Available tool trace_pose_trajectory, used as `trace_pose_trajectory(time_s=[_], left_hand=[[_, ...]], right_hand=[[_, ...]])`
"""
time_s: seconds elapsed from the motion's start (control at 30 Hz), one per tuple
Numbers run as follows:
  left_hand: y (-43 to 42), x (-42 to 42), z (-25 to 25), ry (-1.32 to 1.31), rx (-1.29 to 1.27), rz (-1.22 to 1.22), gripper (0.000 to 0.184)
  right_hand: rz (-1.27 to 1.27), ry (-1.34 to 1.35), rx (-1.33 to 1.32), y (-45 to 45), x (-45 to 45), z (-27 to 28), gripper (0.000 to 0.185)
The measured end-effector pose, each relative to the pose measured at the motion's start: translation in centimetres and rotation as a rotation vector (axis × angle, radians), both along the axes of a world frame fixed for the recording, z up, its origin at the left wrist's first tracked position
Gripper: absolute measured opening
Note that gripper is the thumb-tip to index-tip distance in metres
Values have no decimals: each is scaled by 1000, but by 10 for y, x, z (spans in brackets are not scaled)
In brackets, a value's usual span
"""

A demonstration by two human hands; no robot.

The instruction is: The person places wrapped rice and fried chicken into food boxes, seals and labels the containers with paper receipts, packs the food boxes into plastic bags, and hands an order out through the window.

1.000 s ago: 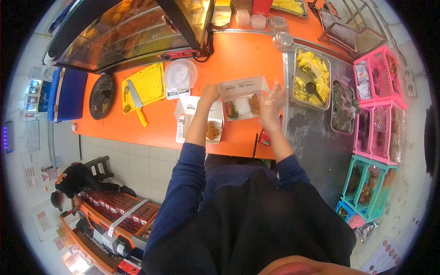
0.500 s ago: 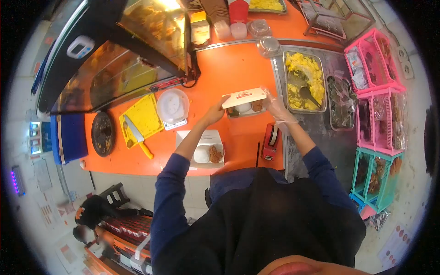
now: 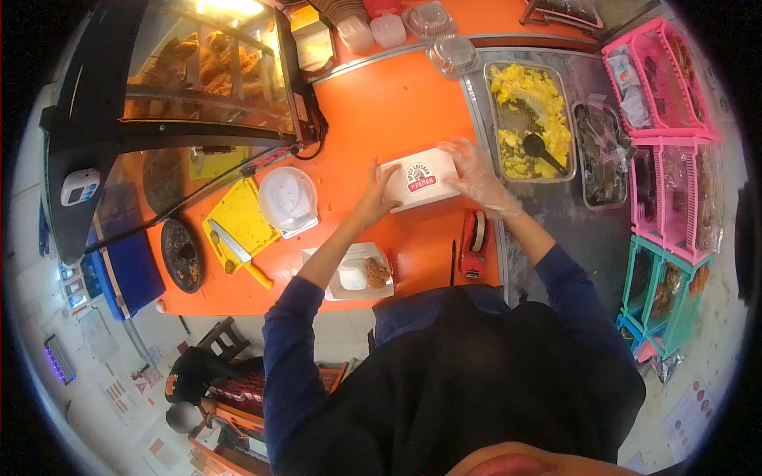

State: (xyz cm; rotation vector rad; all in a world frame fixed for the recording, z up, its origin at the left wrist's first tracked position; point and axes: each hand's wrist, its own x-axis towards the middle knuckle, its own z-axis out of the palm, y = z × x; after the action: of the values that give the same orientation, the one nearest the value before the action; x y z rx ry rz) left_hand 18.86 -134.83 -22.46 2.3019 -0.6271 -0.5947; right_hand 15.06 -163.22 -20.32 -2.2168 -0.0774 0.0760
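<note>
A white food box [image 3: 419, 179] with a printed lid lies closed on the orange counter, between both hands. My left hand [image 3: 376, 193] grips its left end, thumb and fingers curved round the edge. At the right end, my right hand [image 3: 478, 176], in a clear plastic glove, holds the box's corner and side. Nearer to me stands an open white box [image 3: 367, 292] with white rice [image 3: 352, 274] and a piece of fried chicken [image 3: 377, 274]. A red tape dispenser [image 3: 474, 244] sits to the right of it.
On the left are a glass warmer [image 3: 208, 79], a yellow cutting board [image 3: 240, 214] with a knife [image 3: 231, 241], and a plastic bowl [image 3: 287, 199]. A tray of yellow food [image 3: 530, 119] and pink baskets [image 3: 655, 75] stand right. A person [image 3: 190, 381] bends at lower left.
The far box's lid has come down over its food, and both hands have moved onto its ends. The camera view has shifted and turned, showing more of the glass warmer.
</note>
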Motion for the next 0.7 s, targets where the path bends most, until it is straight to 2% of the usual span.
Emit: trace_pose_trajectory(time_s=[0.03, 0.07, 0.1, 0.13, 0.17, 0.23, 0.27, 0.3, 0.33, 0.37, 0.43, 0.47, 0.5, 0.53, 0.57, 0.6, 0.67, 0.7], left_hand=[[-9, -1, 9, -222, 103, -71, 95], [-16, 1, 18, -214, 104, -73, 95], [-22, 4, 28, -226, 281, -232, 98], [-25, 9, 33, -242, 459, -393, 102], [-21, 15, 27, -247, 460, -399, 102], [-6, 27, 3, -284, 243, -451, 100], [-2, 27, -12, -282, 245, -452, 100], [0, 25, -24, -463, 307, -466, 101], [2, 22, -35, -644, 366, -480, 101], [1, 19, -31, -640, 366, -485, 101], [-4, 14, -20, -469, 163, -378, 103], [-9, 12, -18, -474, 161, -383, 103], [-15, 10, -16, -522, 268, -361, 105], [-19, 7, -14, -567, 373, -346, 108], [-24, 13, -16, -575, 364, -373, 108], [-32, 23, -21, -515, 388, -351, 110], [-42, 38, -25, -484, 390, -384, 112], [-38, 48, -23, -482, 312, -366, 112]], right_hand=[[204, -84, -125, 6, 9, 21, 73], [408, -171, -249, 12, 15, 31, 80], [404, -165, -246, 17, 19, 31, 80], [525, -121, -495, 21, 24, 30, 87], [642, -76, -746, 22, 31, 30, 93], [688, -72, -658, 15, 44, 29, 95], [742, -61, -565, 13, 45, 27, 97], [742, -58, -560, 12, 41, 15, 97], [697, -183, -681, 14, 33, -3, 94], [645, -309, -802, 17, 28, -6, 90], [577, -343, -733, 19, 16, -9, 85], [509, -382, -665, 21, 14, -4, 79], [498, -381, -668, 26, 15, 6, 79], [527, -281, -834, 35, 15, 14, 79], [543, -172, -1001, 44, 17, 23, 78], [505, -157, -1009, 50, 22, 26, 78], [508, 120, -839, 55, 38, 30, 81], [415, -6, -729, 52, 39, 17, 80]])
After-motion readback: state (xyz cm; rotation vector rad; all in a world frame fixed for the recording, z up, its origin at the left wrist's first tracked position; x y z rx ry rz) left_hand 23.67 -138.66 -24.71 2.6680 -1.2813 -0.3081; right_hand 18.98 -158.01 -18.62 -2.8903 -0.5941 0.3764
